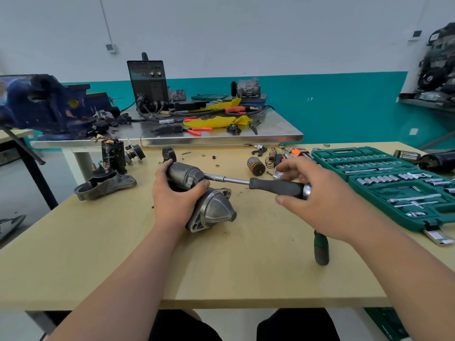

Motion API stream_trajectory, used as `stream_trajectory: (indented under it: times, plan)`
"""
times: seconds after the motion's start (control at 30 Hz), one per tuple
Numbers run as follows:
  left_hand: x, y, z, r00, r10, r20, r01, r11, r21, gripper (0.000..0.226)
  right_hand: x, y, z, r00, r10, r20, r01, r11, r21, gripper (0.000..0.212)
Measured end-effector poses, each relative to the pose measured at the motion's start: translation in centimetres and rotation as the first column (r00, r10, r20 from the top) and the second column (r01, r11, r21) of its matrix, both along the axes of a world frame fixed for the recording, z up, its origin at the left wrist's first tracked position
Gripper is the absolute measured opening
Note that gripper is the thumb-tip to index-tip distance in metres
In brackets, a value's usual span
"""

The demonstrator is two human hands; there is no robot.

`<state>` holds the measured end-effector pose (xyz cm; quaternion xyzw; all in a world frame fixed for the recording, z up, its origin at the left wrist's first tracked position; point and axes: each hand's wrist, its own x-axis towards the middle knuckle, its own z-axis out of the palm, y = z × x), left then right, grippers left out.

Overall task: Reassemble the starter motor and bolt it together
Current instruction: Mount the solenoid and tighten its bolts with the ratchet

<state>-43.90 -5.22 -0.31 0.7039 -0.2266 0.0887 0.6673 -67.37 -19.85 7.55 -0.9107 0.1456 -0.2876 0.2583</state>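
At the centre of the frame my left hand (172, 200) clamps the motor (209, 210) on the table (221, 267) while my right hand (320, 200) pinches the driver (273, 187), which I should keep in line and turn gently

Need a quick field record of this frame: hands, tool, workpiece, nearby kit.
workpiece: starter motor, lying on table
left hand: grips motor body
right hand: holds socket driver by its black handle
driver tip: against motor's end housing
nearby: open socket set at right; green-handled tool under right wrist
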Motion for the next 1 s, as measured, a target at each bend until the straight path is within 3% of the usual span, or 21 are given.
stream_trajectory:
  times: [0.1, 0.17, 0.27, 0.37, 0.5, 0.6, 0.67, 0.73, 0.83, 0.87, 0.93, 1.0]
  plan:
    - [0.0, 0.0, -0.1, 1.000, -0.003, -0.002, 0.003, 1.000, 0.003, 0.089, 0.6, -0.1, -0.2, 0.990, -0.106, 0.088, 0.097, 0.990, 0.104, 0.009]
    - [0.0, 0.0, -0.1, 1.000, -0.001, -0.004, 0.001, 1.000, 0.002, 0.088, 0.4, -0.5, -0.3, 0.997, -0.069, 0.028, 0.064, 0.989, 0.134, 0.016]
    - [0.1, 0.0, -0.1, 1.000, 0.002, -0.004, -0.002, 1.000, 0.001, 0.088, -0.1, -0.2, 0.1, 0.999, 0.000, -0.033, 0.001, 1.000, 0.031, 0.035]
    - [0.0, -0.1, -0.1, 1.000, 0.005, -0.006, -0.005, 1.000, 0.001, 0.089, 0.6, 0.0, -0.1, 0.992, -0.121, 0.041, 0.119, 0.992, 0.037, 0.011]
    - [0.1, -0.1, -0.1, 1.000, 0.009, -0.009, -0.009, 1.000, -0.002, 0.090, 0.3, 0.0, 0.0, 0.995, -0.076, -0.061, 0.081, 0.993, 0.082, 0.018]
    - [0.1, -0.2, -0.1, 1.000, 0.018, -0.006, -0.018, 1.000, 0.006, 0.089, 0.4, -0.3, 0.1, 0.998, -0.050, -0.044, 0.059, 0.973, 0.222, 0.007]
    - [0.1, -0.4, 0.0, 1.000, 0.029, -0.010, -0.029, 0.999, 0.013, 0.091, 1.2, -0.6, -0.1, 0.998, -0.058, -0.017, 0.060, 0.887, 0.458, 0.004]
    - [0.1, -0.7, 0.2, 0.999, 0.046, -0.019, -0.046, 0.999, 0.025, 0.093, 1.9, -0.7, -0.1, 0.998, -0.068, -0.017, 0.061, 0.724, 0.687, 0.009]
    - [0.1, -0.8, 0.2, 0.998, 0.066, -0.019, -0.065, 0.997, 0.036, 0.094, 2.3, -1.2, 0.0, 0.996, -0.056, -0.071, 0.090, 0.559, 0.824, 0.020]
    - [0.1, -0.8, 0.2, 0.997, 0.068, -0.020, -0.067, 0.997, 0.040, 0.093, 2.2, -1.4, -0.1, 0.996, -0.035, -0.082, 0.087, 0.567, 0.819, 0.021]
    - [0.1, -0.8, 0.3, 0.997, 0.069, -0.023, -0.068, 0.997, 0.048, 0.092, 1.9, -1.8, -0.4, 0.997, 0.004, -0.074, 0.048, 0.726, 0.686, 0.016]
    - [0.1, -0.7, 0.3, 0.998, 0.066, -0.025, -0.064, 0.997, 0.051, 0.091, 1.4, -2.0, -0.5, 0.999, 0.031, 0.009, -0.033, 0.959, 0.281, 0.007]
